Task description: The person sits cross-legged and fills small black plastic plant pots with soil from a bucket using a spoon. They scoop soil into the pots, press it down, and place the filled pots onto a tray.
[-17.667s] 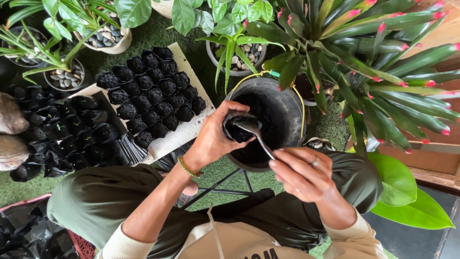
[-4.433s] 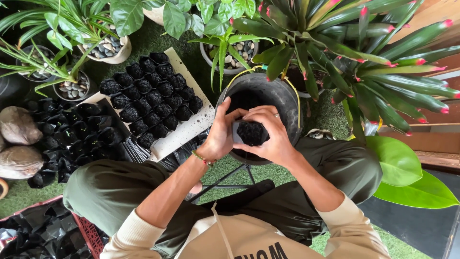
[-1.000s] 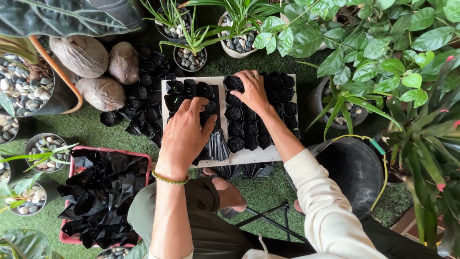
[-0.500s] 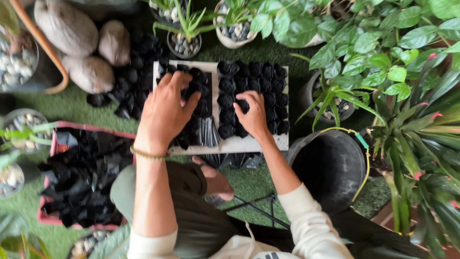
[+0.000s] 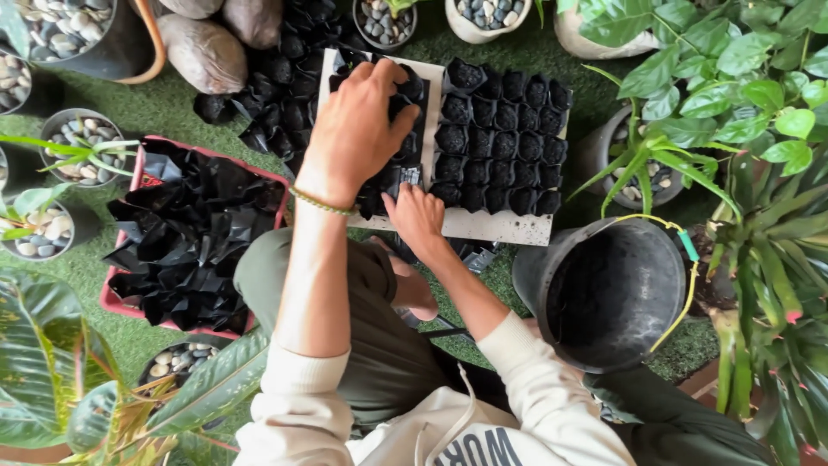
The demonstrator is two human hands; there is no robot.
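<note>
We see the floor, covered with green artificial grass. A white tray with rows of black soil-filled bags lies on it, and beside it a red tray with empty black bags. A big black pot stands to the right. Pots with pebbles and two brown husks are around.

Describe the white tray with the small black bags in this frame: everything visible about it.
The white tray is a flat, pale rectangular board, speckled with dirt along its near edge, lying on green artificial turf. Rows of small black bags filled with dark soil stand packed upright on its right part. The left hand presses down over bags on its left part; the right hand rests at the near edge. Its far-left corner shows bare.
</note>
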